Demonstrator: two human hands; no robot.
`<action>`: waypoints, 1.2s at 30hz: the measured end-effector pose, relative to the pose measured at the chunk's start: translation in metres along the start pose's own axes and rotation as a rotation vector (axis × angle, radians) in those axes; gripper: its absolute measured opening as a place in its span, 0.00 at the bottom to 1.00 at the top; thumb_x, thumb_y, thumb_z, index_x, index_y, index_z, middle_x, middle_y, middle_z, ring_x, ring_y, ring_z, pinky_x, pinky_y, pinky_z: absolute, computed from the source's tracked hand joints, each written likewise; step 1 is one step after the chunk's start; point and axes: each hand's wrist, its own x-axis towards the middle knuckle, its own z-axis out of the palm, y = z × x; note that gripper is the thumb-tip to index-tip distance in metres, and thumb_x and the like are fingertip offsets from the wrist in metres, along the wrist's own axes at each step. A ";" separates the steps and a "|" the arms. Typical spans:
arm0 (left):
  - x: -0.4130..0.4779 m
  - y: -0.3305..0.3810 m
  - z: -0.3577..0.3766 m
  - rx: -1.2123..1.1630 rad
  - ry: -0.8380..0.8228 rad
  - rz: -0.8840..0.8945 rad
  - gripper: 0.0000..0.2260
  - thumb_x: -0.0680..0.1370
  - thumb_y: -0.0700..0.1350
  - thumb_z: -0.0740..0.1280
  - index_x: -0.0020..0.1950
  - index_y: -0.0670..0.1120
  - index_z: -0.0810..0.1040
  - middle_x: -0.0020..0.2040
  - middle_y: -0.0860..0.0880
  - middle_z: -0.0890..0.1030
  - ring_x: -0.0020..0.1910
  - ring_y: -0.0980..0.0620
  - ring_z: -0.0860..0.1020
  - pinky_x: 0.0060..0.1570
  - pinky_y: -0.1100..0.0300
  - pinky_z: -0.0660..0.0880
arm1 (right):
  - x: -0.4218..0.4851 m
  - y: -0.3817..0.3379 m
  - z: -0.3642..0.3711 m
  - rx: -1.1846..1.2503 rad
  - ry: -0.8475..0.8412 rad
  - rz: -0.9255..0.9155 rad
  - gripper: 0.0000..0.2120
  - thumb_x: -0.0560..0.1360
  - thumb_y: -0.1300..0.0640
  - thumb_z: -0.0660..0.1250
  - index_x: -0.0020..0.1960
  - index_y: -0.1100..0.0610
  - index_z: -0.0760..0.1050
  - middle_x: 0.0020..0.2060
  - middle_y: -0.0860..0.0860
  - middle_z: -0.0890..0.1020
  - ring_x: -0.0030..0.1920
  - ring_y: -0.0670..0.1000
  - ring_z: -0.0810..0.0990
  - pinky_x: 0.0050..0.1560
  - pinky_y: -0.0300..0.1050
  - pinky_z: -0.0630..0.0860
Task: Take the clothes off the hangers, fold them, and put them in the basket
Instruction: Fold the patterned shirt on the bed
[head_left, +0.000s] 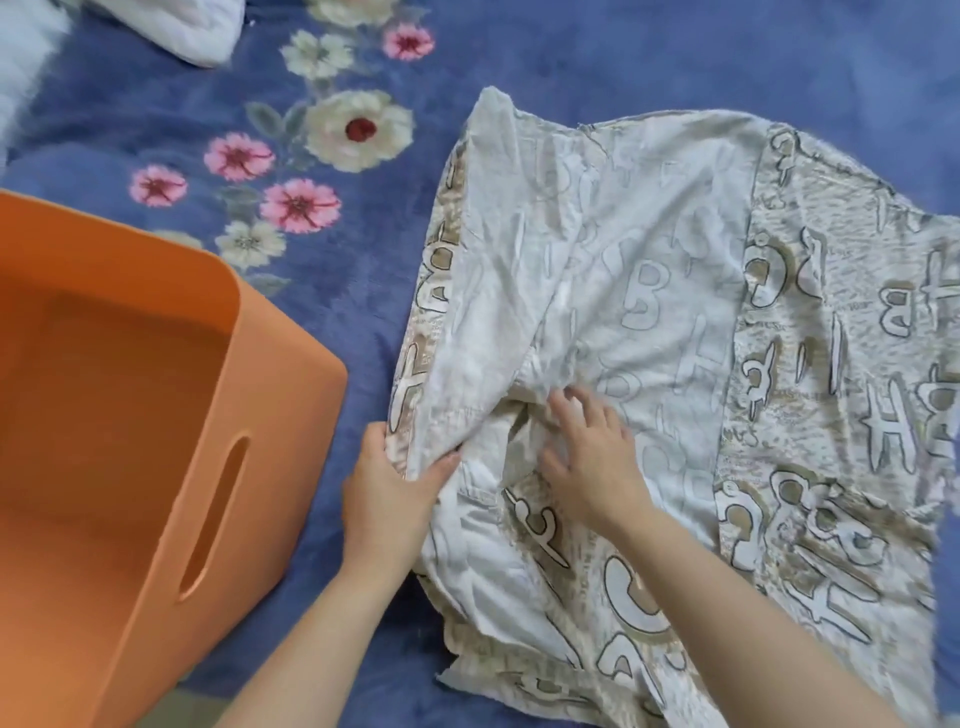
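Fingers (576, 410) splayed flat on garment (675, 291)

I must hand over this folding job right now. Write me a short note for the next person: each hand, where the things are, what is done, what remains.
Left hand: closed on the near left edge of the printed garment.
Right hand: open, fingers spread, pressing flat on the garment's middle.
Garment: spread on the blue floral blanket, left side turned inward, no hanger on it.
Orange basket: left of the garment; the visible inside holds no clothes.
Done: garment off its hanger, fold started.
Left: finish folding, place it in the basket.
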 end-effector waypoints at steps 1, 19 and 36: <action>-0.003 0.004 -0.003 0.038 0.041 0.018 0.18 0.69 0.50 0.78 0.49 0.49 0.71 0.44 0.58 0.79 0.45 0.52 0.78 0.41 0.56 0.70 | 0.002 -0.003 -0.002 0.057 0.067 -0.011 0.30 0.78 0.53 0.61 0.78 0.49 0.54 0.76 0.54 0.58 0.74 0.58 0.59 0.72 0.57 0.60; -0.100 0.085 0.108 0.510 -0.882 0.584 0.23 0.76 0.49 0.64 0.72 0.50 0.69 0.62 0.50 0.77 0.62 0.49 0.73 0.62 0.52 0.72 | -0.002 0.105 -0.103 1.219 0.013 0.607 0.18 0.77 0.45 0.64 0.55 0.59 0.77 0.43 0.53 0.82 0.41 0.52 0.80 0.47 0.50 0.76; -0.133 0.028 0.069 0.788 -0.563 0.304 0.06 0.72 0.42 0.62 0.46 0.50 0.68 0.43 0.50 0.75 0.44 0.45 0.73 0.37 0.55 0.67 | -0.033 0.114 -0.092 0.938 0.183 0.610 0.09 0.75 0.73 0.60 0.43 0.61 0.74 0.42 0.57 0.77 0.36 0.52 0.75 0.39 0.47 0.74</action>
